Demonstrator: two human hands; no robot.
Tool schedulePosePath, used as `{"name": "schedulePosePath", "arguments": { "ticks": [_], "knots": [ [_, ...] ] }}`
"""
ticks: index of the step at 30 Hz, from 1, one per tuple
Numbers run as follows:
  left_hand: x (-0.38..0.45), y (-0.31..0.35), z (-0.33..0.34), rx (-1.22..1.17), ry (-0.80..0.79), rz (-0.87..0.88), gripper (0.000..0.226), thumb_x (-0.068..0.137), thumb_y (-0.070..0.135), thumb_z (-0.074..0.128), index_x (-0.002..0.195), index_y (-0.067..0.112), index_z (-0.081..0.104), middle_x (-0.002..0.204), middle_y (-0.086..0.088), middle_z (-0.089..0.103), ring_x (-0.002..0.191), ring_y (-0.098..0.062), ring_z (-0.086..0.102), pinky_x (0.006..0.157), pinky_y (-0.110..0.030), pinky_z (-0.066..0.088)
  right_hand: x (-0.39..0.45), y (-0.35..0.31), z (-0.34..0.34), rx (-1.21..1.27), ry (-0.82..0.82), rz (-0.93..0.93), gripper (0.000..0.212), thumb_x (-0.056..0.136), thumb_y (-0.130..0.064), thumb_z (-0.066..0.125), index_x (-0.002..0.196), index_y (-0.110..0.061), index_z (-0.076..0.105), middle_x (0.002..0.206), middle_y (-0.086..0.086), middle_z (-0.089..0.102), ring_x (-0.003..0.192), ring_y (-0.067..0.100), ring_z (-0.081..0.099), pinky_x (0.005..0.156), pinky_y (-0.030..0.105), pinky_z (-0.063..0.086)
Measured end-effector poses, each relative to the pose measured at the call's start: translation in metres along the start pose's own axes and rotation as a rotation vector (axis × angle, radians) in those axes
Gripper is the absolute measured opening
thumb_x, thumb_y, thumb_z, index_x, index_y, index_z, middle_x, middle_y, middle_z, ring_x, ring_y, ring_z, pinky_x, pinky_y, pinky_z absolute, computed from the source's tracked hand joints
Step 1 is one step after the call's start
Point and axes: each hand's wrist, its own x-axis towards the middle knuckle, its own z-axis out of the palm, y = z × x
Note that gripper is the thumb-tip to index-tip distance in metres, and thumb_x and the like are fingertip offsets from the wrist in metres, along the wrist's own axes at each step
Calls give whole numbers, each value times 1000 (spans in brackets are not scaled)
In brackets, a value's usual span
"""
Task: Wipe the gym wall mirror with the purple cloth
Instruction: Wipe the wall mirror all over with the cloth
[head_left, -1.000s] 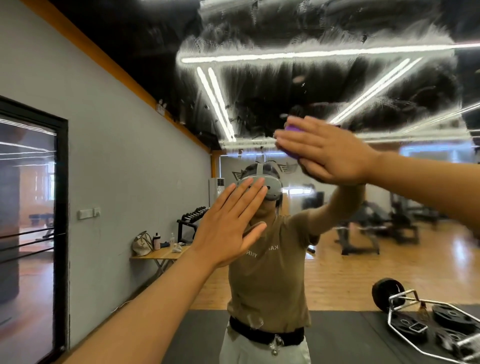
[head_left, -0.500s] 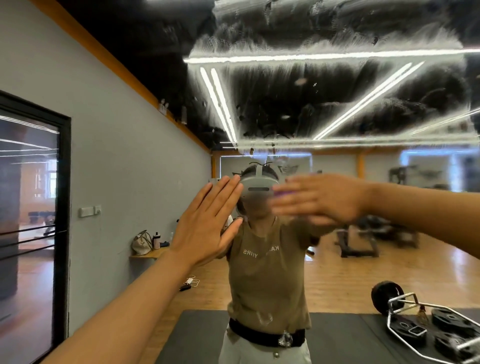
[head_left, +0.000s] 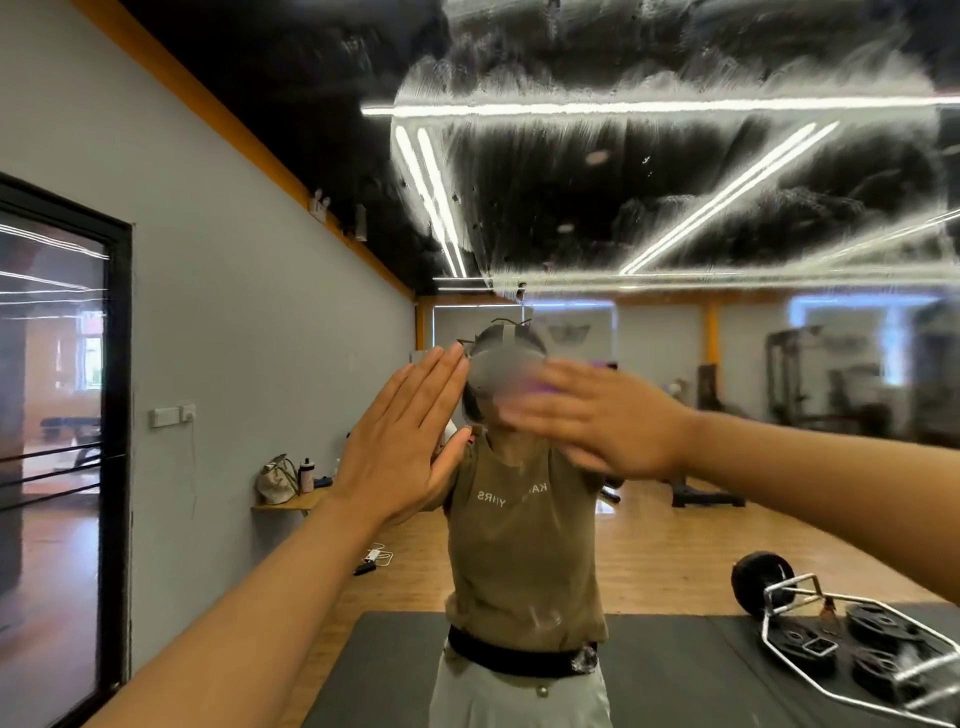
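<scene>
Smeared mirror (head_left: 675, 197) above — my right hand (head_left: 608, 421) has swept the cloth (head_left: 540, 387) down from there, fingers flat on it; left hand (head_left: 402, 441) braces, fingers straight.

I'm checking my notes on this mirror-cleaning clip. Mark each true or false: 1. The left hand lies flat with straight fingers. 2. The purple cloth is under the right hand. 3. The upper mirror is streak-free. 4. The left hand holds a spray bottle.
1. True: the left hand is flat, fingers straight.
2. True: the purple cloth peeks from under the right hand.
3. False: the mirror shows smeared streaks up top.
4. False: it holds nothing.
</scene>
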Motion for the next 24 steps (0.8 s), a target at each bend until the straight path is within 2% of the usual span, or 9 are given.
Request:
{"name": "schedulePosePath", "arguments": {
  "ticks": [4,7,9,12,16,19,24],
  "knots": [
    [-4,-2,0,12,-26,-1,67,103,41,36,159,8,22,168,-9,16,156,-20,11,127,-33,5,-8,-21,16,41,-158,-251,54,104,-29,40,156,-16,36,164,-2,29,155,22,13,126,43,12],
    [-7,-6,0,16,-34,24,66,103,39,38,159,8,22,168,-9,16,155,-20,12,127,-34,6,1,-3,10,45,-180,-316,53,104,-29,36,156,-17,34,164,0,30,155,21,16,126,43,14],
    [-9,-11,1,22,-32,42,65,104,38,37,160,9,20,168,-9,15,156,-21,12,126,-36,9,12,16,-3,32,-130,-172,53,104,-28,37,156,-22,29,163,-1,30,154,22,17,125,45,16],
    [-11,-12,1,27,2,51,63,105,37,35,159,8,22,167,-10,18,155,-22,15,126,-38,11,35,48,-27,-24,30,101,51,104,-27,37,153,-14,39,159,6,38,151,29,25,123,46,19],
    [-12,-8,3,-10,23,29,62,105,36,33,158,8,21,167,-10,18,155,-22,13,127,-36,7,55,56,-33,-38,111,293,53,104,-29,35,154,-10,39,160,8,36,152,32,23,126,40,9],
    [-13,-7,3,-36,-5,12,63,105,37,33,159,7,18,168,-10,15,156,-21,10,127,-36,8,52,41,-22,-45,148,350,54,104,-29,34,155,-10,37,161,9,35,152,32,21,126,43,11],
    [-18,-5,2,-83,-24,-45,65,106,38,31,160,5,17,168,-11,12,156,-19,7,127,-34,4,33,-11,4,-41,87,202,55,104,-32,37,155,-13,34,162,7,33,152,32,22,125,48,14]
  ]
}}
